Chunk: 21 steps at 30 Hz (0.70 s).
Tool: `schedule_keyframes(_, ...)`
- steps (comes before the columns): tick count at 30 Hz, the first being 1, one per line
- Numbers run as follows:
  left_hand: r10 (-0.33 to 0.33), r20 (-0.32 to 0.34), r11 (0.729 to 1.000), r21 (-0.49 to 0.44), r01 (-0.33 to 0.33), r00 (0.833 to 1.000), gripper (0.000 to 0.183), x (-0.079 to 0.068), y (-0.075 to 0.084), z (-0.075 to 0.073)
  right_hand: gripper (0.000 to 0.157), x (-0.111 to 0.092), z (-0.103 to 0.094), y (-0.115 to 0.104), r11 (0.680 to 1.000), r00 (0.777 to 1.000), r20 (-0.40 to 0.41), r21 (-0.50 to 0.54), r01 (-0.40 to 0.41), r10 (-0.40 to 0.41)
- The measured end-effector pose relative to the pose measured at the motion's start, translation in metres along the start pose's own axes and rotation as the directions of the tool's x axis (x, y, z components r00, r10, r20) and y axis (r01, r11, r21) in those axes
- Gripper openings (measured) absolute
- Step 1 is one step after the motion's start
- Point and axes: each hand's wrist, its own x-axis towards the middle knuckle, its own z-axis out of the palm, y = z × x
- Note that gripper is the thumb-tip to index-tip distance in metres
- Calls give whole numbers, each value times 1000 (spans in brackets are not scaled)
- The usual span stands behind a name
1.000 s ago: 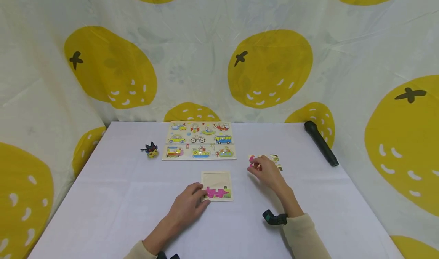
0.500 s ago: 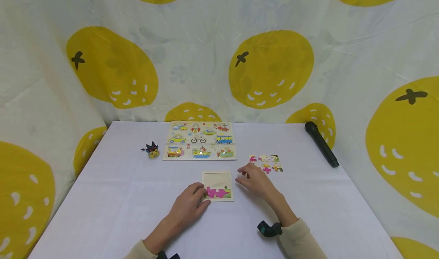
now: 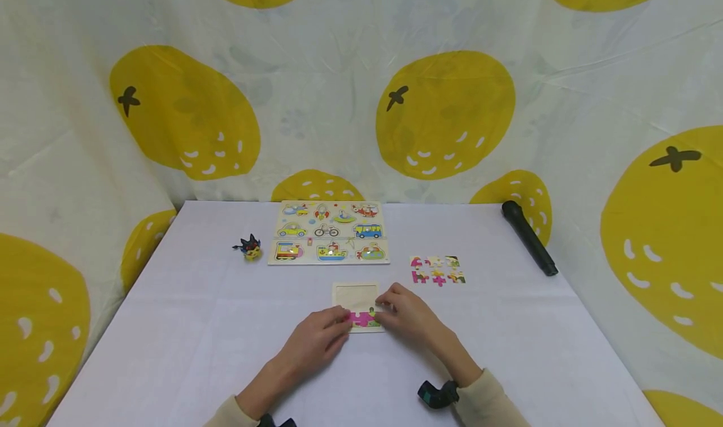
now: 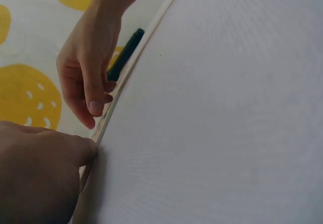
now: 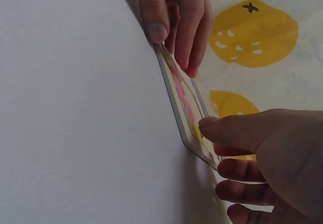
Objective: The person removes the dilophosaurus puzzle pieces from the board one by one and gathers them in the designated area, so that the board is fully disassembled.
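A small square wooden jigsaw tray [image 3: 353,294] lies between the hands, with joined pink-and-green puzzle pieces [image 3: 361,319] along its near side and bare wood behind them. My left hand [image 3: 316,339] rests at the tray's left edge, fingertips over the left end of the pieces. On the opposite side, my right hand [image 3: 415,319] touches the right edge, its fingers loosely bent. The right wrist view shows the right thumb [image 5: 209,128] on the right end of the tray, with no loose piece visible in that hand.
Several loose puzzle pieces [image 3: 437,270] lie in two rows to the right. Behind the tray is a wooden vehicle puzzle board [image 3: 329,232]. A small dark-and-yellow figurine [image 3: 248,247] stands left of the board; a black microphone [image 3: 529,237] lies at the far right.
My right hand has left the loose pieces and come leftward and nearer to the jigsaw tray's right edge. The left hand has slid slightly right, covering more of the joined pieces.
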Motion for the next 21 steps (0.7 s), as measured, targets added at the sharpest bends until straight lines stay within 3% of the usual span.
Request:
schedule_keyframes(10, -32, 110, 999, 29, 29, 993, 27, 2, 3, -4, 26, -3, 1, -6, 999, 998, 61, -22, 29, -27)
schedule_keyframes(16, -40, 124, 999, 26, 37, 991, 27, 2, 2, -5, 38, -4, 0, -12, 1000, 995, 104, -23, 2, 0)
schedule_keyframes(21, -46, 121, 999, 19, 44, 992, 27, 2, 2, -4, 36, -4, 0, -11, 996, 990, 138, 72, -47, 37)
